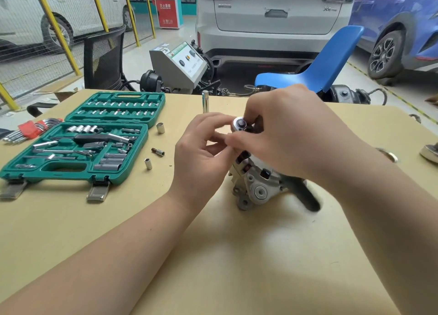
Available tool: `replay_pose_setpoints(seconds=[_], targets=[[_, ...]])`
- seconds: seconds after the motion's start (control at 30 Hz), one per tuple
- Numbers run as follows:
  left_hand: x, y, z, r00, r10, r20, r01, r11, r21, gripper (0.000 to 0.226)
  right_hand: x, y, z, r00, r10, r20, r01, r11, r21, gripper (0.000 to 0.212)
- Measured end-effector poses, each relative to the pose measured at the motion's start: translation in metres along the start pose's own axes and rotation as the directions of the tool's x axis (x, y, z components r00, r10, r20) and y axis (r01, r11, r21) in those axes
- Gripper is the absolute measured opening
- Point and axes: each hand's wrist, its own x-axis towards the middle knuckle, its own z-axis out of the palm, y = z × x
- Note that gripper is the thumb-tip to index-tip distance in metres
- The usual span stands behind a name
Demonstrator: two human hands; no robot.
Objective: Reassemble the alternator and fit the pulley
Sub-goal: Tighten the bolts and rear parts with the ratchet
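Behind the tan worktable point(213, 255), parked cars and a blue chair point(315, 70) fill the garage. Both hands meet over the alternator point(256, 186) standing mid-table: the right hand point(291, 134) curls round a ratchet head point(239, 123) (its dark handle juts out below the wrist), while the left hand point(203, 146) pinches at the same spot, fingers bent. Farther left lie loose sockets point(160, 127) and an open green socket case point(78, 139).

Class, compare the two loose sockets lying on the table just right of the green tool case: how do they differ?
The far socket is wider and stubbier; the near socket is slimmer. The far socket sits beside the green case's hinge end; the near socket sits closer to the person. Both are silver, upright, open end up.
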Motion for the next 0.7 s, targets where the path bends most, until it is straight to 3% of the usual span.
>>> replay_pose_setpoints(seconds=[0.1, 0.3, 0.57, 0.7], targets=[[0.001, 0.000, 0.001, 1.000, 0.021, -0.005, -0.021, 1.000, 0.008, 0.007, -0.001, -0.004, 0.005, 1.000, 0.002, -0.010, -0.003, 0.998, -0.056, 0.038], [0.001, -0.001, -0.001, 0.998, 0.056, 0.025, -0.058, 0.994, 0.088, 0.008, 0.005, 0.009, -0.009, 0.986, -0.122, 0.112, 0.121, 0.993, 0.014, 0.013], [0.000, 0.001, 0.000, 1.000, 0.011, -0.009, -0.010, 0.998, 0.067, 0.010, 0.000, 0.000, 0.000, 1.000, 0.002, 0.022, -0.001, 0.999, -0.044, 0.040], [0.002, 0.000, -0.002, 0.998, 0.055, 0.024, -0.058, 0.992, 0.116, 0.008, 0.004, 0.006, -0.005, 0.991, -0.104, 0.079, 0.108, 0.993, -0.046, 0.015]])
